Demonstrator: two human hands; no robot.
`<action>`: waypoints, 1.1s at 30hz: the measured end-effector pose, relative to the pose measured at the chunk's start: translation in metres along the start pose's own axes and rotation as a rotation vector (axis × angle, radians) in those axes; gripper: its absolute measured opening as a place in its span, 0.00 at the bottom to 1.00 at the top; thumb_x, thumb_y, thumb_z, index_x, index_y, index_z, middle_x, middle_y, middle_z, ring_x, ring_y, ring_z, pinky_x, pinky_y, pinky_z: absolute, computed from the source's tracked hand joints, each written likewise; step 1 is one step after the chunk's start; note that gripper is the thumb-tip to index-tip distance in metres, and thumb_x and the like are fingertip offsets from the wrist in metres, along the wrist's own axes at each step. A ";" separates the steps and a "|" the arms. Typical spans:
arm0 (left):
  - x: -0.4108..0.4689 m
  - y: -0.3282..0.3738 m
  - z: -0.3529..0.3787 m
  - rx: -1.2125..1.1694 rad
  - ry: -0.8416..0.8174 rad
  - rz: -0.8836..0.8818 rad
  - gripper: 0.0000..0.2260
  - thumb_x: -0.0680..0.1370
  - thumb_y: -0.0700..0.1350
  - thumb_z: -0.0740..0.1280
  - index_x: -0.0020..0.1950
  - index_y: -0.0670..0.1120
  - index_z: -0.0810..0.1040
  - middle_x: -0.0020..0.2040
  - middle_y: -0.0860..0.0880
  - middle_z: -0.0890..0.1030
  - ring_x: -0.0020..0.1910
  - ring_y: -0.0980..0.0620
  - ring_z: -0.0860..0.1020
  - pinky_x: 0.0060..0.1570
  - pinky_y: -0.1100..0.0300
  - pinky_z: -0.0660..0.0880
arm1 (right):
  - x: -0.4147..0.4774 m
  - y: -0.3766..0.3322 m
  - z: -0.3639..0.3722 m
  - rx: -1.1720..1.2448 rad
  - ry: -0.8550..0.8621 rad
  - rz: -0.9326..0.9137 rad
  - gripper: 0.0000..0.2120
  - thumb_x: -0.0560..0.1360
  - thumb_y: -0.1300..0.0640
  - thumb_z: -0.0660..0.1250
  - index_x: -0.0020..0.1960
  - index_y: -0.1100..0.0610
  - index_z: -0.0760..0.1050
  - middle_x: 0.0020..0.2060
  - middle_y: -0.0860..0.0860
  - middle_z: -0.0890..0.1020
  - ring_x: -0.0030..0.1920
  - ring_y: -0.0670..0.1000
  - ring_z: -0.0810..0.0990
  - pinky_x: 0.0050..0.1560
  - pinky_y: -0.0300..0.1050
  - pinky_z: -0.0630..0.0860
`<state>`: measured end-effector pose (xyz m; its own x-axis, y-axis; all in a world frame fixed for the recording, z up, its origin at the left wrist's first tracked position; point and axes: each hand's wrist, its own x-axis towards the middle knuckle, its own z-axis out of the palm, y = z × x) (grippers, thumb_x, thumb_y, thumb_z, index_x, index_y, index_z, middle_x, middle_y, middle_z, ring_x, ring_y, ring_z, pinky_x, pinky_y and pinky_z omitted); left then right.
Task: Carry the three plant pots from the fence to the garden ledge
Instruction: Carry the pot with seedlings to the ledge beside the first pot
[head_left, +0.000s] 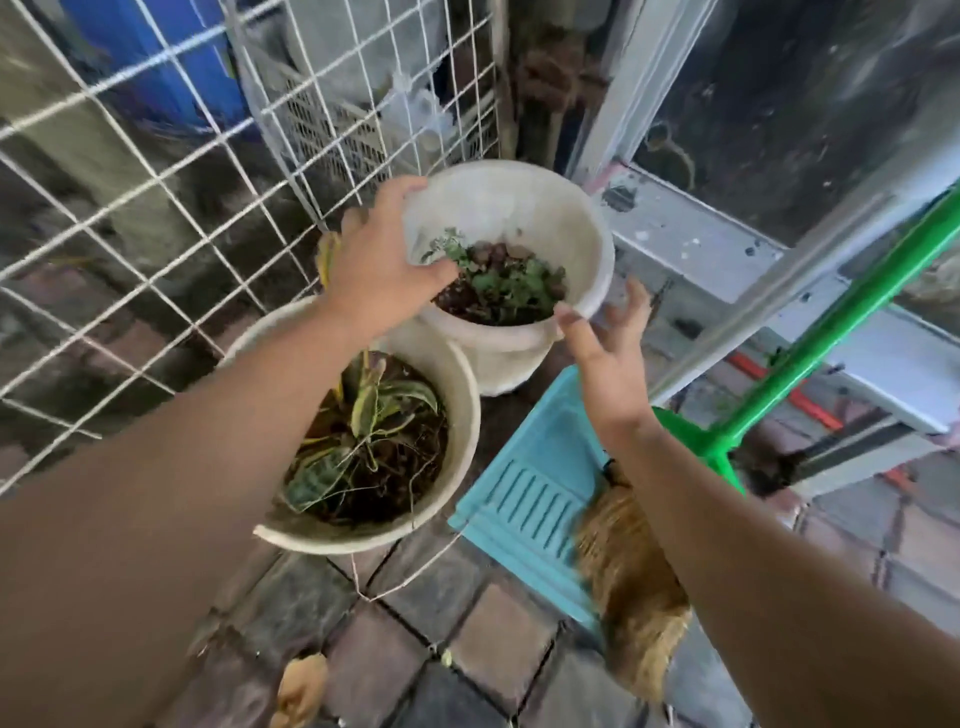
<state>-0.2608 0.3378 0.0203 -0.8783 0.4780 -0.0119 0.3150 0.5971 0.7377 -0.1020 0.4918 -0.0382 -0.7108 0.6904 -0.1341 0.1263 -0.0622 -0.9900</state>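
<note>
Two white plastic plant pots stand on the paving by the white wire fence (156, 208). The farther pot (519, 208) holds small green leaves over dark soil. The nearer pot (457, 395) holds a striped long-leaved plant and has a broken rim. My left hand (379, 260) grips the farther pot's left rim, thumb inside. My right hand (608, 353) is at that pot's right rim, thumb touching the edge, fingers spread apart. A third pot is not in view.
A turquoise plastic stool or crate (530, 488) lies right of the pots, with a straw-coloured broom head (634, 582) beside it. A green metal pole (831, 343) slants across the right. A white metal frame (701, 244) and dark panel stand behind. The ground is square paving.
</note>
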 end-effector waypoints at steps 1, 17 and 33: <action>0.011 -0.005 0.004 -0.004 0.011 -0.003 0.34 0.75 0.46 0.76 0.78 0.56 0.66 0.68 0.42 0.76 0.68 0.40 0.76 0.64 0.55 0.73 | 0.006 0.009 0.002 0.039 -0.007 -0.015 0.51 0.72 0.44 0.72 0.85 0.49 0.46 0.82 0.54 0.65 0.81 0.56 0.67 0.79 0.63 0.67; 0.037 -0.030 0.029 -0.185 0.004 -0.085 0.33 0.80 0.48 0.72 0.81 0.51 0.61 0.67 0.45 0.78 0.60 0.43 0.82 0.62 0.48 0.80 | 0.032 0.066 0.015 0.226 -0.131 -0.328 0.62 0.64 0.27 0.78 0.85 0.49 0.51 0.81 0.51 0.67 0.81 0.51 0.67 0.82 0.61 0.64; 0.017 -0.013 0.023 -0.748 0.053 -0.168 0.34 0.80 0.25 0.64 0.84 0.45 0.64 0.69 0.45 0.78 0.70 0.42 0.77 0.71 0.45 0.77 | 0.033 0.027 -0.011 0.180 -0.262 -0.390 0.60 0.59 0.32 0.83 0.84 0.45 0.60 0.76 0.47 0.75 0.77 0.49 0.73 0.79 0.60 0.70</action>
<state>-0.2715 0.3529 -0.0056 -0.9147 0.3768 -0.1459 -0.1352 0.0549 0.9893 -0.1144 0.5214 -0.0687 -0.8339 0.4844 0.2645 -0.2889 0.0251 -0.9570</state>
